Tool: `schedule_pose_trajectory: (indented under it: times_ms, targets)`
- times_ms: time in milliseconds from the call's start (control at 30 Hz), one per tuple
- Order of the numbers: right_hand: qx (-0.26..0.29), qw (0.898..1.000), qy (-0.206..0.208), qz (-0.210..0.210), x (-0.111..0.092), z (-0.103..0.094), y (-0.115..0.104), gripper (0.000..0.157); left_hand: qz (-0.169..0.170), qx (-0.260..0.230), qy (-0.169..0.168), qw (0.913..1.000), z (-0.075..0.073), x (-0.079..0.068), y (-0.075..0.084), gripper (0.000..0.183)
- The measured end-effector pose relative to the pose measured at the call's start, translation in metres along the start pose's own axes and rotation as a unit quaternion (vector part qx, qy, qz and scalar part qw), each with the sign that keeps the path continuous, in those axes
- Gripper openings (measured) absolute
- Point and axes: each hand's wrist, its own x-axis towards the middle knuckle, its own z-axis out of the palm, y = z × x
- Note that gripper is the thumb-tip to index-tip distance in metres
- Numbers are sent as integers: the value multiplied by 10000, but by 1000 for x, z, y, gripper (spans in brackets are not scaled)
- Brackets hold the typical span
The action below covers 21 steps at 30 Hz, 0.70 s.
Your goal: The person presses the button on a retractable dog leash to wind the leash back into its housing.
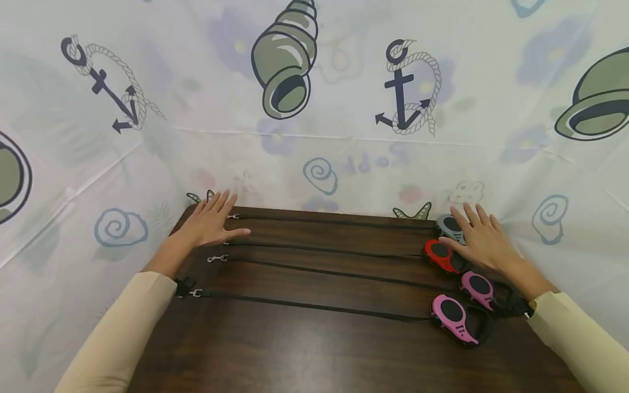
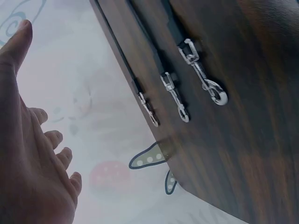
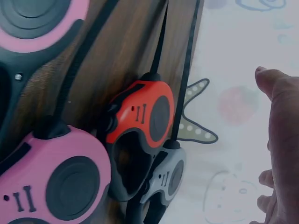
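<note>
Several retractable dog leashes lie with their cords drawn out across the table. At the right are a grey leash (image 1: 445,222), a red leash (image 1: 437,252), a pink leash (image 1: 476,286) and, nearest me, another pink leash (image 1: 449,311). My left hand (image 1: 208,222), fingers straight and thumb out, hovers by the clip ends at the left; it holds nothing. Silver snap clips (image 2: 217,94) show in the left wrist view. My right hand (image 1: 484,240) spreads its fingers over the grey and red handles, partly covering them in the head view, and grips nothing.
The dark wooden table (image 1: 295,349) meets a white printed cloth (image 1: 344,174) at its back and left edges. Black cords (image 1: 319,307) run roughly parallel from left to right. Black wrist devices (image 1: 184,287) sit at both cuffs.
</note>
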Motion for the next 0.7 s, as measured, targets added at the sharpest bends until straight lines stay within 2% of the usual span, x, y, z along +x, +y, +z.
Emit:
schedule_pose_trajectory:
  times_ms: [333, 700]
  targets:
    - [34, 9992, 294, -285, -22, 5, 2, 95, 271, 156, 166, 9994, 4, -19, -2, 113]
    - [-101, 9940, 795, -740, -47, 9, 3, 92, 626, 0, 466, 9969, 16, -46, -9, 109]
